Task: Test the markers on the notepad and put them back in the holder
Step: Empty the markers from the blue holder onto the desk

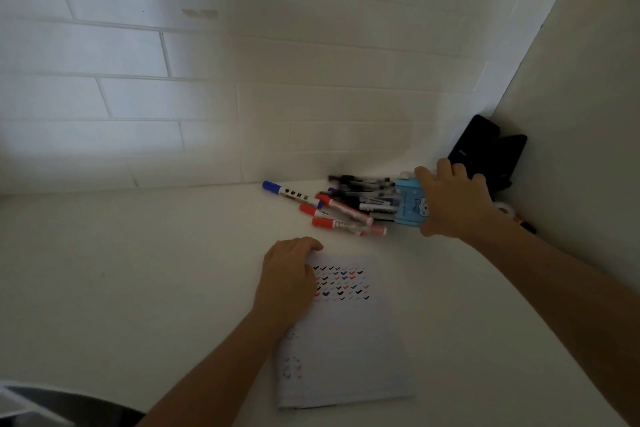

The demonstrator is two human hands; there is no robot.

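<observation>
The right hand (452,201) clasps the blue holder (410,206), tipped on its side near the corner. The markers (344,210) spill out just beyond the notepad (346,340). Tip gently so none roll off. The left hand (287,281) rests on the pad's corner; whether it pinches or only presses, I cannot tell. The counter (138,270) is white, the wall (138,87) tiled.

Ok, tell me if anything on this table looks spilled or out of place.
The blue holder is tipped on its side, gripped by the right hand, and the markers fan out of its mouth in a heap on the table. One blue-capped marker lies apart at the left. The notepad under the left hand looks fine.
</observation>
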